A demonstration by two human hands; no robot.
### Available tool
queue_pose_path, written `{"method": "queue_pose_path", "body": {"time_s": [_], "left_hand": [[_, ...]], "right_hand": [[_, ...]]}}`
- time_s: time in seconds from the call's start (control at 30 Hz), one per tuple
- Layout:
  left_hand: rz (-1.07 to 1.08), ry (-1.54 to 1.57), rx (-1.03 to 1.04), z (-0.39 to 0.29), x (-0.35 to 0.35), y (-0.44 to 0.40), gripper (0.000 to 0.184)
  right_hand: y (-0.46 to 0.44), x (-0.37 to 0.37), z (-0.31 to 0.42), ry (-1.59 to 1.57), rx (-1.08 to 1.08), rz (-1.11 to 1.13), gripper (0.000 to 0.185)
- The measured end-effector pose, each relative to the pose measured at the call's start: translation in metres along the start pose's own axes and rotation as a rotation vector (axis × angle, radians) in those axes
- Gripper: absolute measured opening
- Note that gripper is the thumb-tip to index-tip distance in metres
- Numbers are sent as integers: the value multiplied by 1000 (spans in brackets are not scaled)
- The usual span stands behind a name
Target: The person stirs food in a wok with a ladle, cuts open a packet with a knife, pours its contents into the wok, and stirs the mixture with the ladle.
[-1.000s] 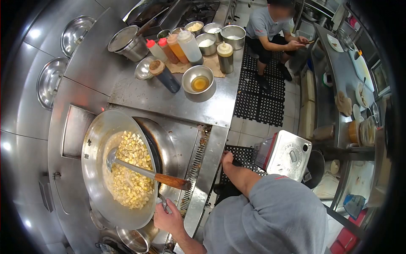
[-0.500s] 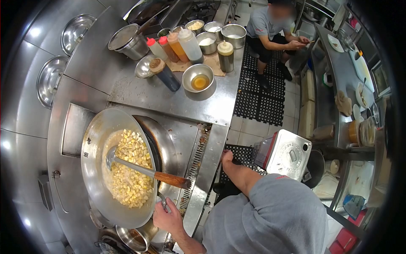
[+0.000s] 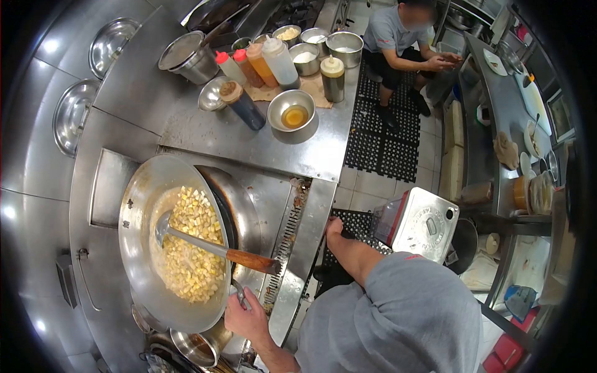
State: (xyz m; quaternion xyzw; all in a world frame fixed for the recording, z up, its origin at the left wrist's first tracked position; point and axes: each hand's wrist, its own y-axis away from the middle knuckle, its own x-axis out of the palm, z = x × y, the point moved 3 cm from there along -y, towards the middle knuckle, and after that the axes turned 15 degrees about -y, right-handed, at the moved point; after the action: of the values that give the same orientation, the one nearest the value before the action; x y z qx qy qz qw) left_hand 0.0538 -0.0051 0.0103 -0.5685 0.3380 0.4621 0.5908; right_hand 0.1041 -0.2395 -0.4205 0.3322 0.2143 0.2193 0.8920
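My left hand [image 3: 247,316] is closed around the metal loop handle [image 3: 239,293] of a large wok [image 3: 140,273]. The wok sits tilted and holds pale yellow diced food [image 3: 193,248] in some liquid. A ladle [image 3: 199,244] lies across it, its bowl in the food and its wooden handle over the near rim; neither hand touches it. At the counter's front edge [image 3: 311,230] is my right hand [image 3: 334,227], with its fingers mostly hidden.
Squeeze bottles [image 3: 280,62], a bowl with egg [image 3: 292,116] and several metal containers stand on the steel counter [image 3: 205,140]. A square tin [image 3: 426,225] is beside my right arm. Another person [image 3: 395,43] sits at the back, holding something small. Shelving [image 3: 488,93] lines the right.
The wok and counter sit slightly higher in view. The seated person's hands have shifted a little. My left hand keeps its hold on the wok handle.
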Motion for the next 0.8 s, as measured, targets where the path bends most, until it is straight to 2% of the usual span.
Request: {"method": "queue_pose_path", "body": {"time_s": [0.27,0.37,0.43,0.5,0.53,0.57,0.6,0.7,0.77,0.8], "left_hand": [[-9,-20,18,1,1,1,26],[19,-19,20,3,3,2,24],[-18,31,41,3,2,3,24],[-53,61,73,5,0,4,23],[-66,68,97,5,-2,4,23],[-79,84,130,5,-3,5,22],[-29,97,136,7,-4,6,25],[-78,148,206,11,-10,11,33],[52,272,216,16,-10,11,43],[128,324,219,21,-12,12,48]], "right_hand": [[-24,5,-15,93,-34,126,38],[-49,11,-32,613,-377,314,36],[-39,-2,-19,740,-363,536,32],[-46,-8,-33,861,-435,738,27],[-69,-4,-64,920,-513,824,24],[-64,-12,-65,954,-503,879,23],[-56,-22,-63,963,-464,917,21],[-30,-54,-74,888,-332,1037,17],[-13,-81,-85,719,-217,1099,16],[18,-110,-73,593,-235,1044,13]]}}
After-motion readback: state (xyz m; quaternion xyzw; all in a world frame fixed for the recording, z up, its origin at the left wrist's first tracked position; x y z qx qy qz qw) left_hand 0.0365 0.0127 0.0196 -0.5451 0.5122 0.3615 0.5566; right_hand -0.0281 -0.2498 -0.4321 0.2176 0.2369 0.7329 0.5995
